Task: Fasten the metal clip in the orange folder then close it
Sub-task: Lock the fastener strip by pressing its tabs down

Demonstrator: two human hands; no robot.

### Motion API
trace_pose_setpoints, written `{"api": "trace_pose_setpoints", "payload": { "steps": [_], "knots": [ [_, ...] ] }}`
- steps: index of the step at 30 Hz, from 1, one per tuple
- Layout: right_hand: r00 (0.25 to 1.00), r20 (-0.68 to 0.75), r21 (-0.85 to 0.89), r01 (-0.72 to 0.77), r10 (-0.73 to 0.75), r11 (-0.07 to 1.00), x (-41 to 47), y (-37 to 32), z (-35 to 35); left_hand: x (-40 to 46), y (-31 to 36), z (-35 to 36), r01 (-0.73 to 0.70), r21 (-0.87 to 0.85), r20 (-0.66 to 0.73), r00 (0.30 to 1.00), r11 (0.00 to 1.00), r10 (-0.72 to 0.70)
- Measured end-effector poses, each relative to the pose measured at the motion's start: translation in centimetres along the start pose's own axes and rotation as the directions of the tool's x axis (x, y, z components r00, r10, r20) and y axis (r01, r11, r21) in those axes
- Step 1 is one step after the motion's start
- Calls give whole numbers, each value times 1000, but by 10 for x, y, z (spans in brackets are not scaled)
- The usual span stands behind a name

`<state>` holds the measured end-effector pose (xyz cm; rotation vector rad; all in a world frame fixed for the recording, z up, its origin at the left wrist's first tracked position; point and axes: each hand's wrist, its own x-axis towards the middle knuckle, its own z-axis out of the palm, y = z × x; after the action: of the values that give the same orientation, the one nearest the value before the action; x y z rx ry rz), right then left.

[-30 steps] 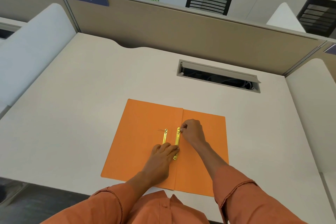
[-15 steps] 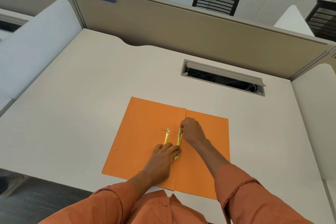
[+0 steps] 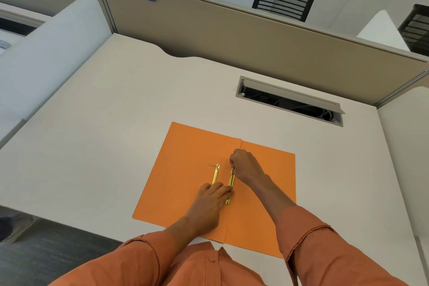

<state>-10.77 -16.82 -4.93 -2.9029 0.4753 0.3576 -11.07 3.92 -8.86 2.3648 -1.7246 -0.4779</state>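
An orange folder (image 3: pixel 185 169) lies open and flat on the white desk, its fold running up the middle. Two gold metal clip bars lie side by side near the fold: a loose bar (image 3: pixel 216 174) on the left and the clip bar (image 3: pixel 231 177) on the fold. My right hand (image 3: pixel 246 166) pinches the far end of the clip bar on the fold. My left hand (image 3: pixel 209 206) presses its fingertips on the near ends of both bars, hiding them partly.
The white desk (image 3: pixel 104 134) is walled by a beige partition (image 3: pixel 232 42) at the back and white side dividers. An open cable hatch (image 3: pixel 290 101) sits in the desk behind the folder to the right. The desk's near edge runs just under the folder.
Both hands stay on the clip bars with almost no movement. The camera has drifted, so the scene sits slightly lower and to the right.
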Motion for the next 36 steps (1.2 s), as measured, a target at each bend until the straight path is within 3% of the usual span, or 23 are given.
{"api": "trace_pose_setpoints", "payload": {
  "steps": [10,17,31,36],
  "knots": [
    [978,-16,318,-192,207,929,-9,12,-1,-1,0,0,5,-3,5,1000,1000,-5],
    [962,-17,429,-240,273,871,-11,14,-3,-1,1,0,2,5,-8,1000,1000,-2],
    [958,8,392,-266,286,881,-5,15,0,0,-1,2,21,-16,-12,1000,1000,-22],
    [980,-4,285,-189,198,940,-3,10,1,0,0,2,20,-18,-23,1000,1000,-20]
  ]
}}
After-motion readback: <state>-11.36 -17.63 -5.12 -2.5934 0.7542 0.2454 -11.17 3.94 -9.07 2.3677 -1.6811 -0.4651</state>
